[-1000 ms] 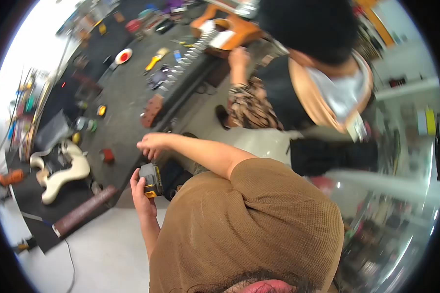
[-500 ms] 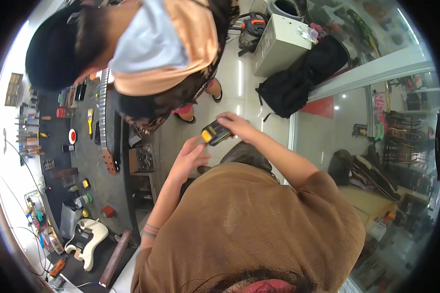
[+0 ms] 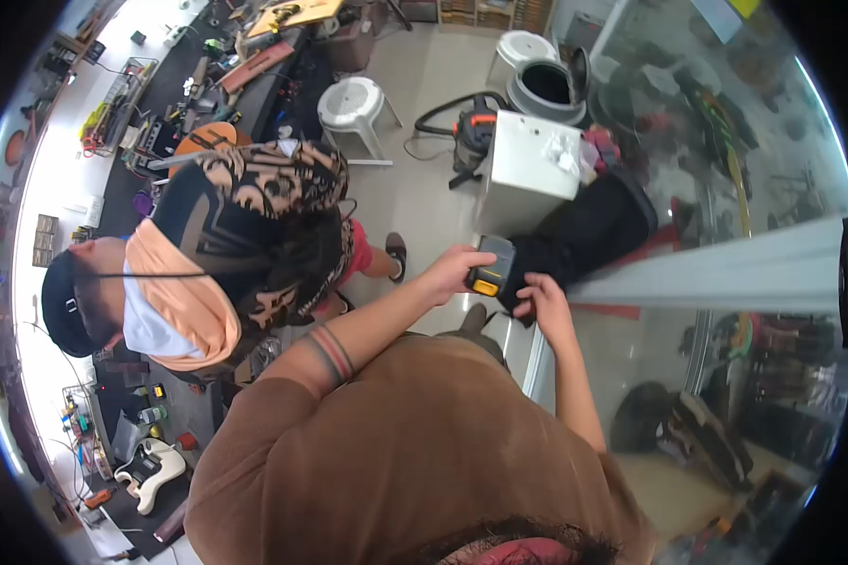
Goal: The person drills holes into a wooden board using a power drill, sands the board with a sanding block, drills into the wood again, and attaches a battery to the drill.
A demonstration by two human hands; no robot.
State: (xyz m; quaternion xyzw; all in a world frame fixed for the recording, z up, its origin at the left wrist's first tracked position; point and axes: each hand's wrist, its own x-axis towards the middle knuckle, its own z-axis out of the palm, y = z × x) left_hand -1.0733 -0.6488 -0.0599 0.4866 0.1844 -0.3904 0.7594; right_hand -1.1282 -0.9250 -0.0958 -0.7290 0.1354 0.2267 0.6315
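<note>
In the head view, my left hand (image 3: 459,270) grips a dark, block-shaped power-tool battery (image 3: 493,259) with a yellow latch at its lower end. The thumb lies across its face, and the fingers behind it are hidden. Just right of the battery is my right hand (image 3: 544,301), its fingers loosely bent and apart, apparently holding nothing. Beyond both hands lies a black padded bag (image 3: 594,231) on the floor, against a white cabinet (image 3: 535,160).
Another person in a black cap (image 3: 61,306) leans over the workbench on the left, where a white guitar body (image 3: 153,476) lies. White stools (image 3: 350,99), a vacuum cleaner (image 3: 476,132) and a grey bin (image 3: 545,91) stand ahead. A glass partition (image 3: 716,264) runs along the right.
The battery has passed from my right hand to my left. My view and body have turned right, toward the bag and cabinet. The other person appears further left in view.
</note>
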